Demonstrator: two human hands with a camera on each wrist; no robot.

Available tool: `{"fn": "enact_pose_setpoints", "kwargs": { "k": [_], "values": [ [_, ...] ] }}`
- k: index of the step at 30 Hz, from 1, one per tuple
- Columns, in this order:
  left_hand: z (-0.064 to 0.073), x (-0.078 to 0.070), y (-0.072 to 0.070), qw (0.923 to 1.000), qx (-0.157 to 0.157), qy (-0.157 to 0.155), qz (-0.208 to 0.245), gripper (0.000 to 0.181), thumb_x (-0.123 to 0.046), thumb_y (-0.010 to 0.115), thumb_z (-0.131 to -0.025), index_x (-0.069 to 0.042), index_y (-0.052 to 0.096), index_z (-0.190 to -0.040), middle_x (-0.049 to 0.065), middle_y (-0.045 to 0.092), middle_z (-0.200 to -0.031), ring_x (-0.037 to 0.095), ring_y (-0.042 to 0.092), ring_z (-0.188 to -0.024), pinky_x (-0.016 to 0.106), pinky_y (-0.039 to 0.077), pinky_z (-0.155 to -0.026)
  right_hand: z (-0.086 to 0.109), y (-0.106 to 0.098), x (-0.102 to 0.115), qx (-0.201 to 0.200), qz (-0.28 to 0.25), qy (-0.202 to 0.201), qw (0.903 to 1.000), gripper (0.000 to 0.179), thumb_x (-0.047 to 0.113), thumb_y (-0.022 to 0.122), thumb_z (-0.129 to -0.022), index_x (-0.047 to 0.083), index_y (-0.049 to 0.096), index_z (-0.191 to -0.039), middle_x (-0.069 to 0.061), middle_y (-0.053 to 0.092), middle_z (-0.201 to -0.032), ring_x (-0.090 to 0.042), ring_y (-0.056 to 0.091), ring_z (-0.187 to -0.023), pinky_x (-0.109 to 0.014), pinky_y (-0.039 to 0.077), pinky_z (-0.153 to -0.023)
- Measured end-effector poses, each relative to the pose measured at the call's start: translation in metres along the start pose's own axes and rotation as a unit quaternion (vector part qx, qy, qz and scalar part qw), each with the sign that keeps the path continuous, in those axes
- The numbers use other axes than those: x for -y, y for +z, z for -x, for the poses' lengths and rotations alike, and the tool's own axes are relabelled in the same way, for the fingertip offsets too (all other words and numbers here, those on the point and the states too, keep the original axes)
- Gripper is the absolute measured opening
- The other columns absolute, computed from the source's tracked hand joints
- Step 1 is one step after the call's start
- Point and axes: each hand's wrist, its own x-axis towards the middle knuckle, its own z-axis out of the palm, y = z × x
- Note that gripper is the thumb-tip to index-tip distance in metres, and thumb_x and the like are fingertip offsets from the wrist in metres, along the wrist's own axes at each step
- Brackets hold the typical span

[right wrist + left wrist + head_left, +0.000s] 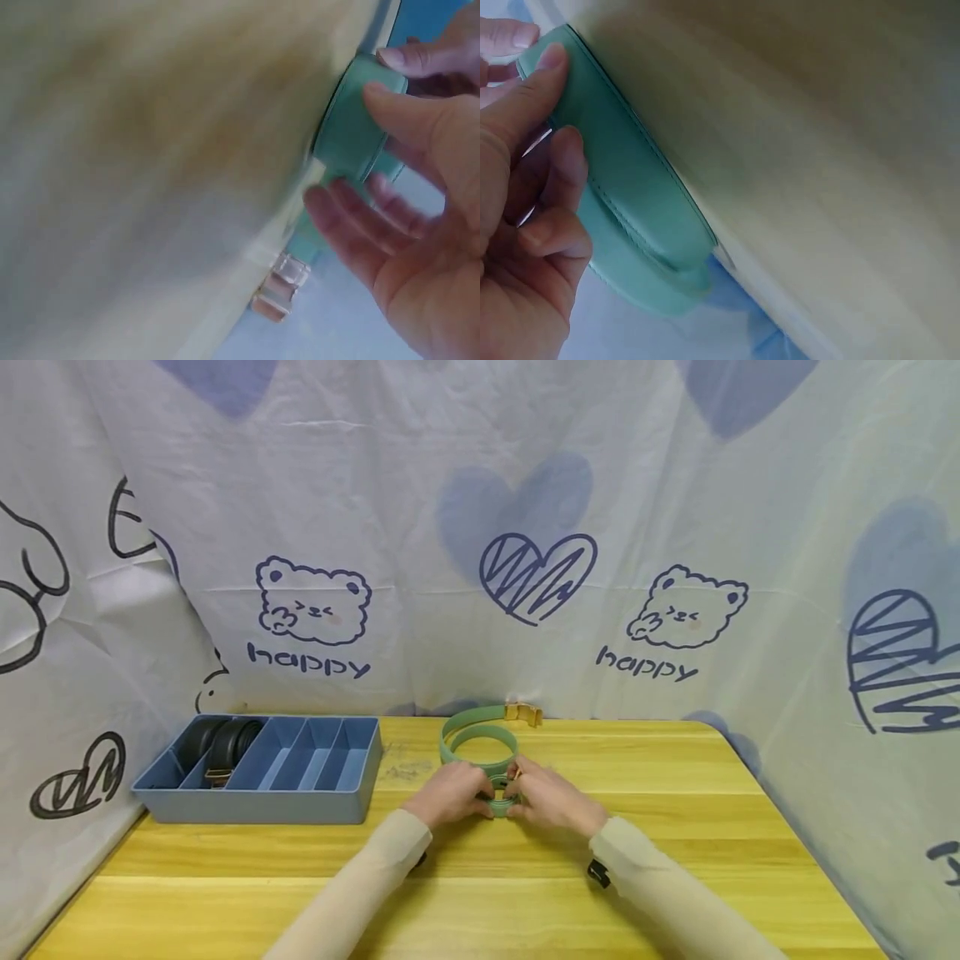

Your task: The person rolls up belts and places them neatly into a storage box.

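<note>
A green belt (480, 715) stands on edge on the wooden table, partly rolled into a small coil at its near end. Behind the coil, the strap makes a wider loop that ends at a gold buckle (524, 714). My left hand (450, 792) grips the coil from the left, its thumb on the outer layer of the belt (630, 150) in the left wrist view. From the right, my right hand (551, 797) pinches the same coil, thumb against the outside of the belt (352, 120). Fingers partly hide the coil's middle.
At the left of the table (637, 893) stands a blue divided box (255, 806). Rolled black belts (234, 743) lie in its left compartments, one showing a gold-coloured buckle (218, 777). A printed cloth (420, 635) hangs behind the table and along its sides.
</note>
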Motion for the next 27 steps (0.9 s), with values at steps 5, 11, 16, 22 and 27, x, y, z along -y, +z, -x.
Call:
{"fn": "enact_pose_setpoints", "kwargs": {
  "k": [5, 11, 16, 22, 27],
  "values": [
    [-0.003, -0.004, 0.002, 0.9999, -0.001, 0.003, 0.016, 0.017, -0.036, 0.079, -0.079, -0.021, 0.080, -0.086, -0.011, 0.074, -0.079, 0.001, 0.061, -0.065, 0.019, 0.051, -0.064, 0.002, 0.005, 0.004, -0.034, -0.037, 0.021, 0.9985, 0.019, 0.030, 0.077, -0.086, 0.013, 0.078, -0.095, -0.013, 0.060, -0.120, -0.025, 0.062, -0.097, -0.051, 0.049, -0.088],
    [0.002, 0.003, 0.001, 0.9985, 0.018, -0.004, 0.052, 0.021, -0.029, 0.078, -0.081, -0.019, 0.078, -0.100, -0.007, 0.075, -0.092, 0.004, 0.065, -0.074, 0.021, 0.053, -0.070, 0.000, 0.002, -0.002, -0.004, -0.028, -0.020, 0.9994, 0.019, 0.026, 0.075, -0.086, 0.013, 0.079, -0.099, -0.012, 0.067, -0.124, -0.032, 0.057, -0.125, -0.053, 0.047, -0.100],
    [0.001, 0.007, -0.003, 0.9988, 0.026, -0.011, 0.040, 0.027, -0.027, 0.080, -0.080, -0.018, 0.078, -0.105, -0.006, 0.075, -0.102, 0.010, 0.069, -0.087, 0.026, 0.055, -0.079, -0.001, -0.004, -0.011, 0.036, -0.040, -0.027, 0.9982, 0.022, 0.026, 0.074, -0.087, 0.013, 0.077, -0.104, -0.018, 0.056, -0.139, -0.033, 0.053, -0.129, -0.060, 0.041, -0.103],
    [-0.002, -0.001, -0.003, 0.9994, 0.025, -0.019, -0.015, 0.022, -0.039, 0.080, -0.076, -0.023, 0.080, -0.090, -0.011, 0.074, -0.084, 0.005, 0.064, -0.071, 0.024, 0.054, -0.071, -0.006, -0.001, -0.004, 0.033, -0.009, -0.013, 0.9993, 0.021, 0.026, 0.078, -0.085, 0.015, 0.077, -0.103, -0.010, 0.065, -0.126, -0.027, 0.062, -0.117, -0.047, 0.050, -0.097],
    [-0.002, -0.004, 0.000, 0.9997, 0.012, -0.023, -0.001, 0.024, -0.042, 0.079, -0.075, -0.025, 0.081, -0.091, -0.013, 0.074, -0.081, 0.001, 0.059, -0.063, 0.020, 0.051, -0.066, -0.010, 0.000, 0.002, 0.027, -0.008, -0.007, 0.9996, 0.021, 0.036, 0.075, -0.086, 0.020, 0.078, -0.099, -0.003, 0.066, -0.116, -0.018, 0.065, -0.096, -0.038, 0.054, -0.082]
  ]
}}
